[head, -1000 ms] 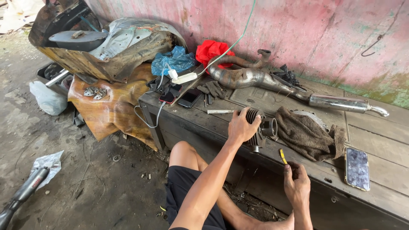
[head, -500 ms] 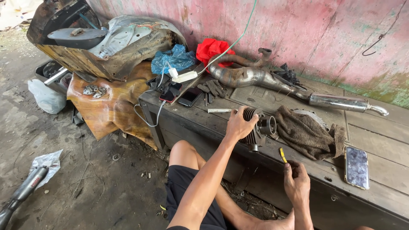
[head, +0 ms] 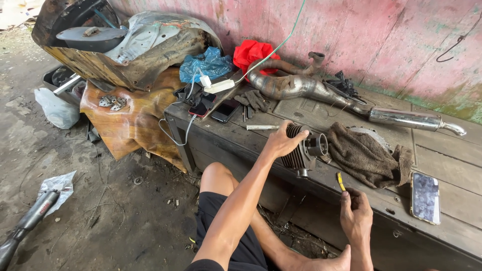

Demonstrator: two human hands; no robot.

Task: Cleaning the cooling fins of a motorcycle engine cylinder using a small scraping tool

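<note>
My left hand point(head: 282, 142) grips the finned side of a dark metal engine cylinder point(head: 300, 148) that lies on a wooden bench point(head: 351, 200). Lower down at the bench's front edge, my right hand point(head: 355, 213) holds a small yellow-handled tool point(head: 341, 181), its tip pointing up toward the cylinder. A brown rag point(head: 365, 153) lies just right of the cylinder. My bare knee point(head: 216, 175) is raised below the left arm.
A chrome exhaust pipe point(head: 321, 93) runs along the bench's back by the pink wall. Phones point(head: 224, 110) and a charger cable sit at the bench's left end; another phone point(head: 425, 196) lies at right. Rusty body panels point(head: 120, 55) stand at left. A red cloth point(head: 253, 51) and blue bag point(head: 207, 63) lie behind.
The view has shifted slightly. My left hand stays on the cylinder and my right hand keeps hold of the yellow tool in about the same place.
</note>
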